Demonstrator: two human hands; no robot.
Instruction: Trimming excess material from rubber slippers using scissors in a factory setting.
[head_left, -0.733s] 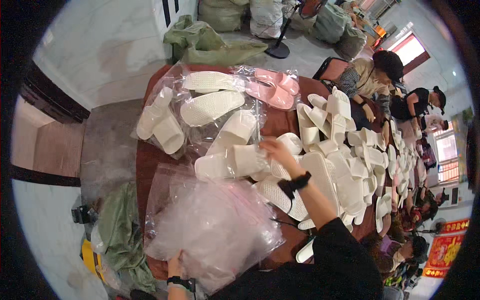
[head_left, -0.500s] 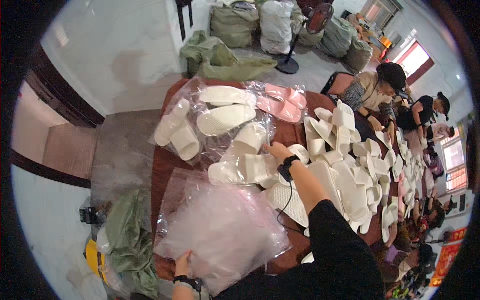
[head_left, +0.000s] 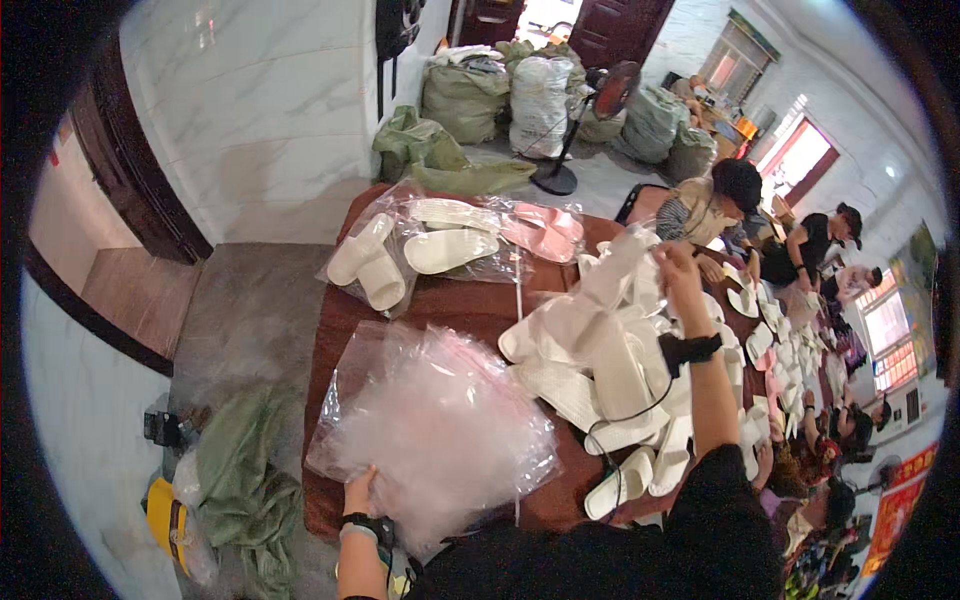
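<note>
My right hand [head_left: 680, 264] is raised over the pile of white slippers [head_left: 625, 370]. Its fingers are closed on the top of a clear plastic bag [head_left: 628, 262], which hangs down to the left with white slippers showing through. At the front left, my left hand [head_left: 361, 490] grips the near edge of a thick stack of clear, pinkish plastic bags [head_left: 440, 420]. Beyond that stack lie bagged white slippers [head_left: 452, 250], another white pair [head_left: 380, 285] in its own bag, and a bagged pink pair [head_left: 543, 232].
A brown cloth [head_left: 440, 305] covers the long table. Across it sits a co-worker [head_left: 715, 200], with several people farther along the right. A standing fan [head_left: 556, 178] and full sacks [head_left: 540, 105] are at the back. Green sacking [head_left: 250, 470] lies on the floor at left.
My right hand has lifted the bagged white slippers off the table and carried them right, over the pile. My left hand stays at the bag stack. The view has shifted slightly.
</note>
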